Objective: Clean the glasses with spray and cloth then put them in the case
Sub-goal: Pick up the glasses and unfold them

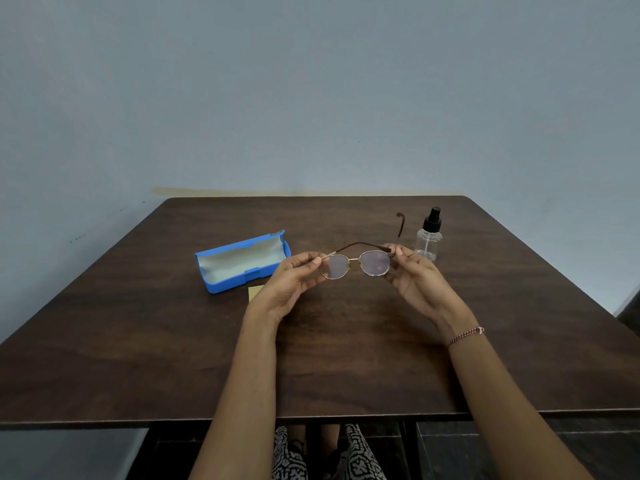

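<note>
Held in the air above the table [138,341], just right of the case [242,263]: the glasses [355,265], lenses upright and turned toward the camera, long axis level and running on from the case's right end. Pinched at both ends. Left hand [294,282] on the end nearer the case, fingers [313,259] closed together on the hinge corner. Right hand [415,278] on the end farther from the case, thumb and fingers clamped on the other hinge. One temple folded across behind the lenses, the other sticking out away from the body.

Open on the table, lid tipped back, pale lining showing: the case itself. Against the case's near edge, partly hidden by the left wrist: a corner of yellow cloth [255,292]. Well right of the case, beyond the glasses and just past the right hand: the spray bottle [429,237], upright, black spray head on top.

Hard to judge whether folding up or opening out. For stowing: a short carry toward the case, left hand nearer and leading, with a slight turn of the frame to match the case's slanted length. For spraying: right hand far closer to the bottle, frame then held by the left hand alone.
</note>
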